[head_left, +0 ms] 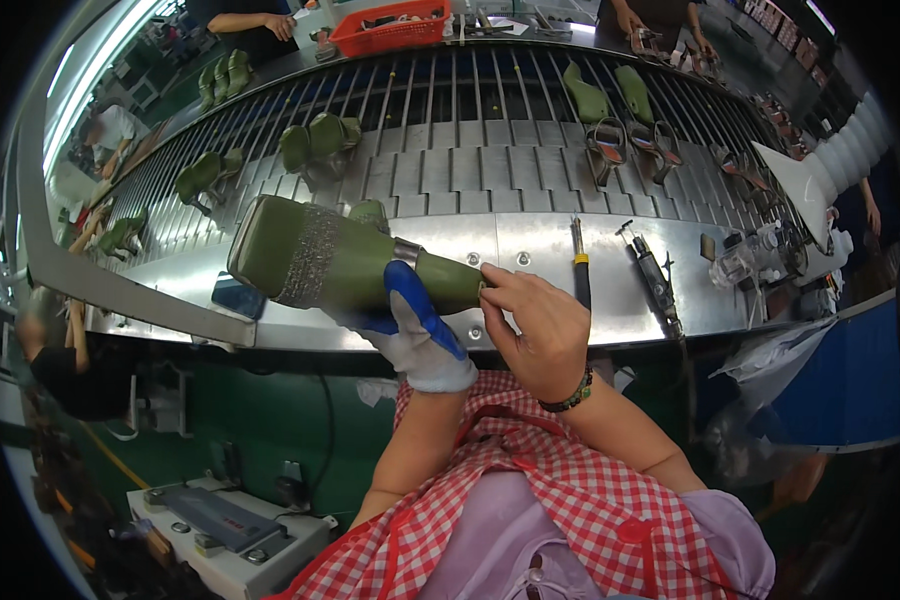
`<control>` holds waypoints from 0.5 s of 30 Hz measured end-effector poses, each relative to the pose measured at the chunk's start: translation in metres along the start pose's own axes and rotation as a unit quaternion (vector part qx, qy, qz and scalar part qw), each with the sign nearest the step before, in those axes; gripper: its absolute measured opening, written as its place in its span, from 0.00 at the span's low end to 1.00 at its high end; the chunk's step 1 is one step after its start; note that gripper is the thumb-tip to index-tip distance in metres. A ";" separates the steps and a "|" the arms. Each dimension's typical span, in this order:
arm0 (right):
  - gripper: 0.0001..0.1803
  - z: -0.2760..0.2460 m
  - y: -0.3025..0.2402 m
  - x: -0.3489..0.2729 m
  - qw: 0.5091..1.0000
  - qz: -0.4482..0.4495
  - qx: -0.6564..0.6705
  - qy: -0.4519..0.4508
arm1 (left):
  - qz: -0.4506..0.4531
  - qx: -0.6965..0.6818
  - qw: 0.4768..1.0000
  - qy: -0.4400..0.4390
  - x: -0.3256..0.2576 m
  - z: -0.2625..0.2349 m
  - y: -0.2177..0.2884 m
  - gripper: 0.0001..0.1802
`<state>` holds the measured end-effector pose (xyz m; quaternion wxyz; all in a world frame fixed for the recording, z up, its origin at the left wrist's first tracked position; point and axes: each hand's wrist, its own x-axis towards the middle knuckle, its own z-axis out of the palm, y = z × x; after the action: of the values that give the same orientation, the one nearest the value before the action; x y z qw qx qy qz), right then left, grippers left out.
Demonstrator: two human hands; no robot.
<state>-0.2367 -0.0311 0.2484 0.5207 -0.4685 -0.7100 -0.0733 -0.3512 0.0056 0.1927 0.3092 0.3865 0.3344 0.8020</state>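
Observation:
My left hand point(420, 335), in a white and blue glove, grips a green shoe last point(345, 255) from below, above the metal bench edge. A sparkling silver-grey strap point(310, 255) crosses its broad left part, and a shiny metallic band point(406, 252) wraps it nearer the narrow end. Part of a second green last point(370, 214) shows just behind it. My bare right hand point(535, 325) is at the narrow right end, thumb and fingertips pinched together against the tip. Whatever small thing lies between those fingertips is too hidden to name.
Beyond the bench runs a slatted metal conveyor point(450, 170) carrying several green lasts point(320, 140) and sandals point(610, 145). A yellow-and-black handled tool point(581, 265) and a hand tool point(653, 270) lie right. A white hose nozzle point(805, 185) hangs far right; a red basket point(390, 38) stands opposite, near other people.

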 end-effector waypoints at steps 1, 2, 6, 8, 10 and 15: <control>0.09 0.000 -0.001 0.000 1.000 0.000 -0.004 0.005 | -0.015 -0.039 0.999 0.005 -0.001 0.000 0.001 0.27; 0.09 0.000 -0.001 0.000 1.000 0.021 0.005 -0.007 | -0.033 -0.086 0.996 0.018 -0.001 0.002 0.004 0.26; 0.07 -0.001 0.006 -0.004 0.973 0.192 0.126 -0.011 | 0.046 0.151 0.987 0.026 -0.005 0.007 0.011 0.27; 0.07 -0.003 0.007 -0.006 0.956 0.236 0.172 -0.010 | 0.067 0.223 0.972 0.017 -0.004 0.006 0.014 0.29; 0.06 -0.010 0.003 -0.001 0.967 0.198 0.158 -0.019 | 0.067 0.218 0.974 0.008 -0.002 0.005 0.013 0.30; 0.10 -0.009 -0.002 -0.002 0.979 0.129 0.148 -0.045 | -0.060 -0.044 0.997 0.002 0.006 0.003 0.015 0.29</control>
<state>-0.2319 -0.0385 0.2514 0.5572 -0.4765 -0.6691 0.1216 -0.3552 0.0019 0.2085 0.3728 0.3499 0.3226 0.7966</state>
